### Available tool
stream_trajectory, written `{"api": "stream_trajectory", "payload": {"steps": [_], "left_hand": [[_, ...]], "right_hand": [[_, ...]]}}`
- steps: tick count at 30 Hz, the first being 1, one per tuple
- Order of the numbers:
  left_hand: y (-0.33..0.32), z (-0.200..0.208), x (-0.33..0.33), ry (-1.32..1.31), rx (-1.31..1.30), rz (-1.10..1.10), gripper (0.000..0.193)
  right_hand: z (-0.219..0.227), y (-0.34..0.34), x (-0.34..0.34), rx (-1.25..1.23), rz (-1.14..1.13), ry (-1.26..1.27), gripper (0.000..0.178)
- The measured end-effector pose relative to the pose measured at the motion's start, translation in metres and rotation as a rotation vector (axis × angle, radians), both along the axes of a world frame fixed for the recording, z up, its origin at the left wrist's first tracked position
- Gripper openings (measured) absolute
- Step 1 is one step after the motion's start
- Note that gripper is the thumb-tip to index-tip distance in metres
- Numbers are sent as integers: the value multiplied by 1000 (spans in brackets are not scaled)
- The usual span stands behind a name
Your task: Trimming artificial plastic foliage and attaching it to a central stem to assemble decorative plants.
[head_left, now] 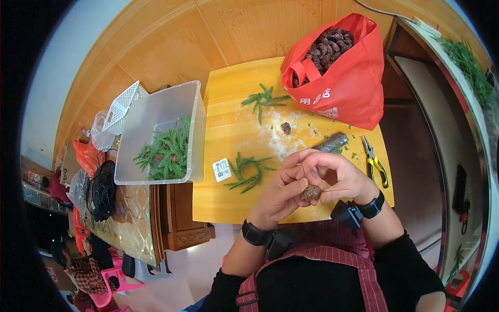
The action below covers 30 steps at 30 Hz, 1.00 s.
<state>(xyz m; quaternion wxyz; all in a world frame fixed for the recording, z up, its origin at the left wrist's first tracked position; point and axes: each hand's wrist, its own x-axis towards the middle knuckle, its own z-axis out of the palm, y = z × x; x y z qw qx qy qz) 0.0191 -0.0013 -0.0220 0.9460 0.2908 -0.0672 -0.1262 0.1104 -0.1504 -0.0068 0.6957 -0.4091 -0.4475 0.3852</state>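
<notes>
A small brown pine cone [311,193] sits pinched between both hands, wire-threaded.

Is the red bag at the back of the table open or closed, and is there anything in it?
Open and well filled: the red bag gapes at the top, and brown pine cones are heaped up to near its rim.

Small brown pine cone [311,193] between bare hands. Yellow wooden table [228,203]. Red fabric bag [349,78] of dark brown cones. Green fir sprigs [248,172]. Yellow-handled pliers [375,161]. Clear plastic bin [193,130]. Red-striped apron [332,255], 2 black wristbands.
</notes>
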Motion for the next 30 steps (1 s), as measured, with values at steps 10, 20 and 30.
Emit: {"api": "stream_trajectory", "payload": {"steps": [10,20,30], "left_hand": [[1,8,-2,55,152,46,31],[3,9,-4,12,242,93,17],[3,5,-3,16,216,72,16]], "right_hand": [[-3,-1,-5,-42,-93,205,35],[0,3,-8,32,-137,240,18],[-10,5,-7,102,-196,210,17]]}}
